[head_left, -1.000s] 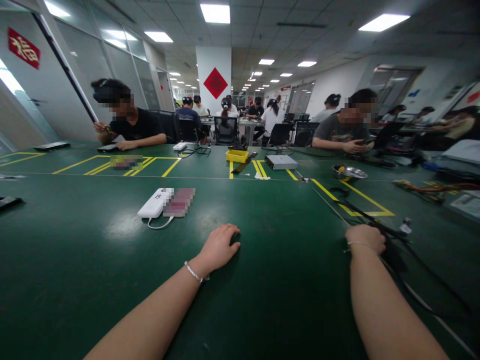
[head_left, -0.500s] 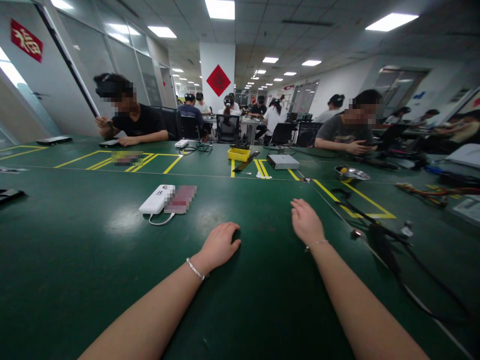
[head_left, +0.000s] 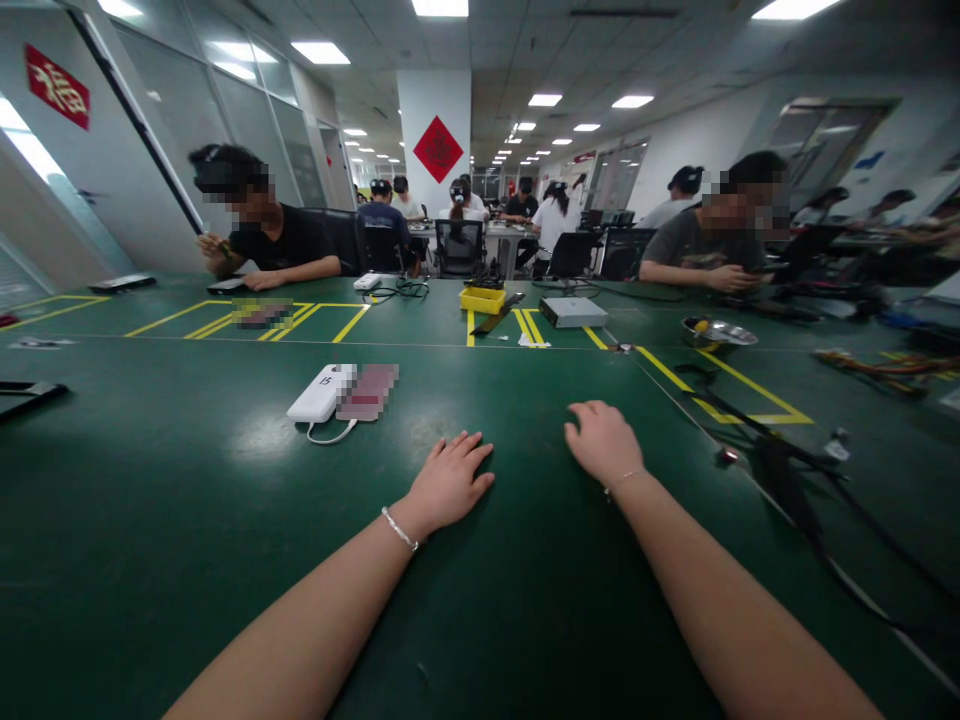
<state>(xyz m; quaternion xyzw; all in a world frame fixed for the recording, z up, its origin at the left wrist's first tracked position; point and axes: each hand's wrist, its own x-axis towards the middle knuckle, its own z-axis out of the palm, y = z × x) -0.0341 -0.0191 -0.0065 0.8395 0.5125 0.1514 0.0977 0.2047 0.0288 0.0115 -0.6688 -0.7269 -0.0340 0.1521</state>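
My left hand (head_left: 454, 480) rests palm down on the green tabletop (head_left: 517, 580), its fingers spread and nothing in it. To its right, my right hand (head_left: 604, 440) lies on the same surface with fingers a little curled and thumb apart; I see nothing held. Beyond my left hand, to the left, is a white power bank (head_left: 322, 393) marked 15. A short white cable (head_left: 331, 438) loops at its near side. Touching the power bank is a flat reddish item (head_left: 367, 392), blurred out by pixelation.
Farther back stand a yellow bin (head_left: 482, 299), a grey metal box (head_left: 574, 312) and a metal bowl (head_left: 718, 332). Black cables (head_left: 787, 480) run along the right. Two people sit across the table, one at the left (head_left: 281, 240), one at the right (head_left: 697, 245). Yellow tape (head_left: 772, 419) marks the surface.
My left hand's fingers have spread from a closer, curled pose. My right hand has shifted slightly left and its fingers have curled a little. The view has tilted slightly.
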